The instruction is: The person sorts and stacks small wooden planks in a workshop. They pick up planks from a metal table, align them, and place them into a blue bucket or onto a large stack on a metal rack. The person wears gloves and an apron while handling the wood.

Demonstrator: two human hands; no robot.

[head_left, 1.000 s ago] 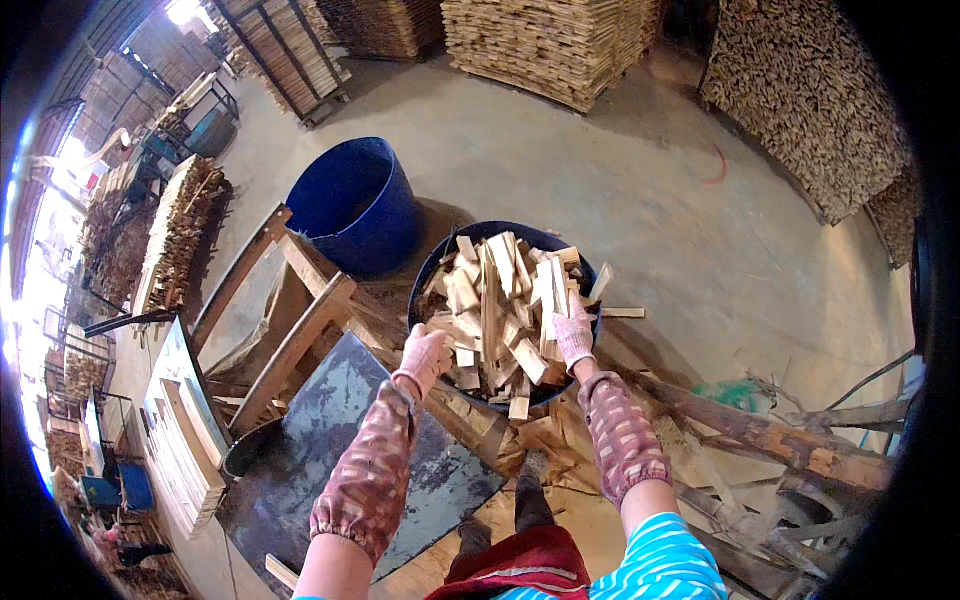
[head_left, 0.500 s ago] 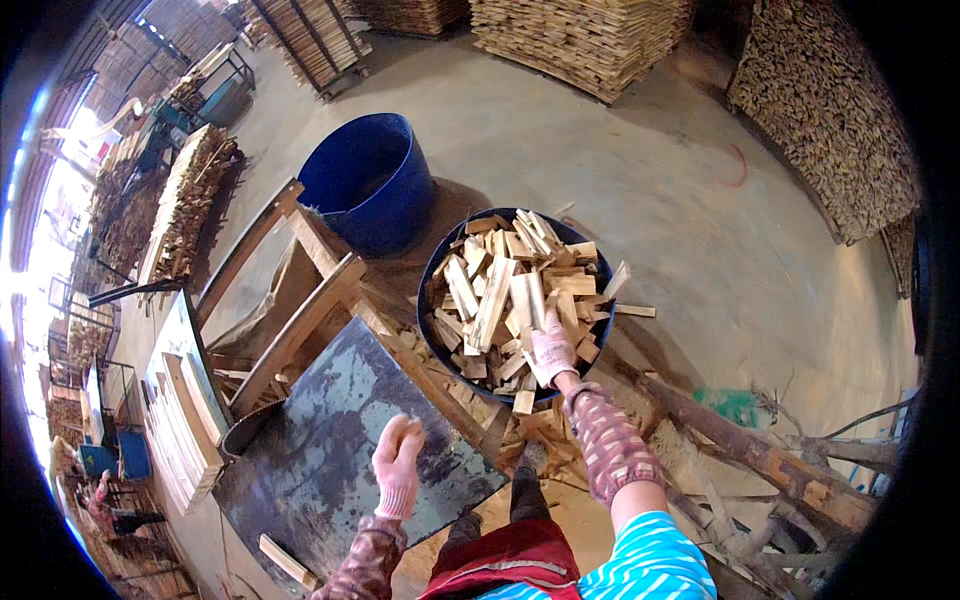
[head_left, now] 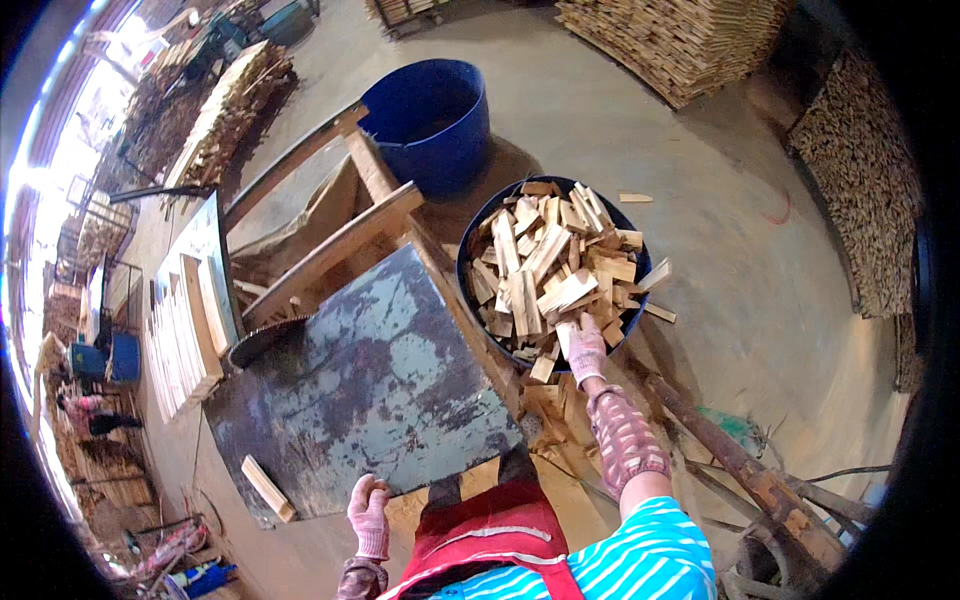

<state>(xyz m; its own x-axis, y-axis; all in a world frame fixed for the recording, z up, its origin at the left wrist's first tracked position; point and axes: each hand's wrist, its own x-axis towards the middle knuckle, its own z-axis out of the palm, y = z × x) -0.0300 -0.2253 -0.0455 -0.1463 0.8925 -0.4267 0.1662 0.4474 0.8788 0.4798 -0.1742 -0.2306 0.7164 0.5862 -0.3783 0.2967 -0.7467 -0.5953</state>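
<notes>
My right hand (head_left: 584,348), in a pale pink glove, reaches over the near rim of a round blue tub (head_left: 466,262) heaped with short wood offcuts (head_left: 523,305). Its fingers are apart beside a light block (head_left: 567,292) on top of the pile; no piece is plainly gripped. My left hand (head_left: 370,518), gloved alike, is at the near edge of a worn dark saw table (head_left: 400,350), its fingers curled together around nothing visible. A single wood strip (head_left: 268,488) lies on the table's left corner. The toothed saw blade (head_left: 268,342) rises at the table's far-left edge.
A second blue tub (head_left: 430,125) stands beyond the wooden frame (head_left: 340,250). Long boards (head_left: 180,335) lie stacked left of the blade. Timber stacks (head_left: 680,40) line the back. A log (head_left: 740,470) slants at the right. Another person (head_left: 95,412) is at the far left.
My right hand has drawn back toward the tub's near rim. My left hand has dropped from above the table to its near edge. The view has shifted, showing more of the table's near side.
</notes>
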